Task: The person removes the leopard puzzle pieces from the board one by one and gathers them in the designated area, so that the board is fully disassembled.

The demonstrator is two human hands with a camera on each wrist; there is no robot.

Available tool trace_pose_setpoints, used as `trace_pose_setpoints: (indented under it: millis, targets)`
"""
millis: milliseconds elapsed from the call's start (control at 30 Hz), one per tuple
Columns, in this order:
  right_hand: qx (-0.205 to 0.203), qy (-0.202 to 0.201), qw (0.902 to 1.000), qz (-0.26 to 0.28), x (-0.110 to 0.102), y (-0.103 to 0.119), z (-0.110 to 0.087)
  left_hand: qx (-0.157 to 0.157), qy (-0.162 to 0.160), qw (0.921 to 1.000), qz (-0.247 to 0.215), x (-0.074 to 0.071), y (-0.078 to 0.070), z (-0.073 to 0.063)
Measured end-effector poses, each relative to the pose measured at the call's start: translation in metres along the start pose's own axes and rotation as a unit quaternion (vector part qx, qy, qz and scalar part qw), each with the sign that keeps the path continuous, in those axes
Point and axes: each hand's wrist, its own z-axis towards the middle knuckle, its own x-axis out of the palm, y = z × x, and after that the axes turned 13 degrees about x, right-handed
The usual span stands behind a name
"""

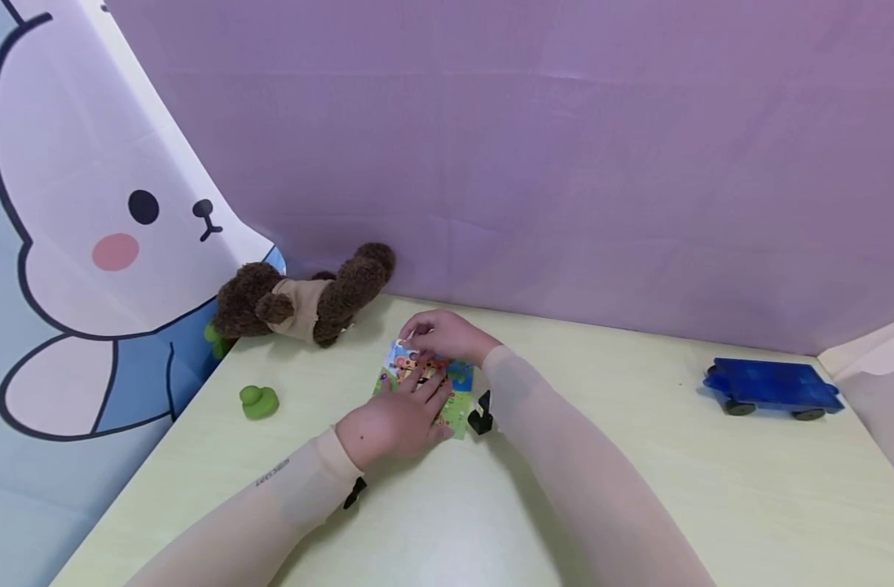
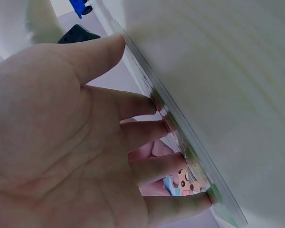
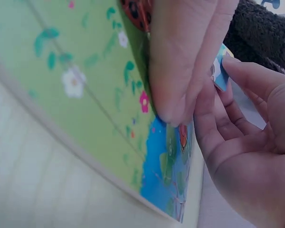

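Observation:
A colourful jigsaw puzzle (image 1: 457,408) with a green meadow, flowers and cartoon animals lies flat on the table. My left hand (image 1: 398,420) rests on it with fingers spread and straight, its fingertips (image 2: 168,128) pressing on the picture. At the puzzle's far side, my right hand (image 1: 450,333) is bent over the upper edge. In the right wrist view, thumb and fingers of that hand (image 3: 261,128) pinch a small blue puzzle piece (image 3: 222,73), tilted up from the board. The left fingers cover much of the picture's middle.
A brown plush toy (image 1: 300,306) lies at the back left against the cloth wall. In front of it is a small green figure (image 1: 259,402). A blue toy wagon (image 1: 772,385) stands far right on the pale table (image 1: 615,391).

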Motion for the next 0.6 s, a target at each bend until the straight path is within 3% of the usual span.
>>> trace_pose_setpoints:
  millis: [300, 433, 600]
  targets:
    - [0.044, 0.010, 0.9891, 0.140, -0.011, -0.010, -0.005, -0.001, -0.005, 0.9999, -0.011, -0.001, -0.001, -0.001]
    - [0.046, 0.008, 0.9851, 0.165, -0.021, -0.015, -0.012, -0.002, -0.004, 0.9999, -0.015, -0.002, -0.001, -0.001]
    - [0.041, -0.004, 0.9865, 0.158, -0.037, -0.024, -0.026, -0.004, -0.003, 0.9998, -0.018, -0.002, -0.001, -0.001]
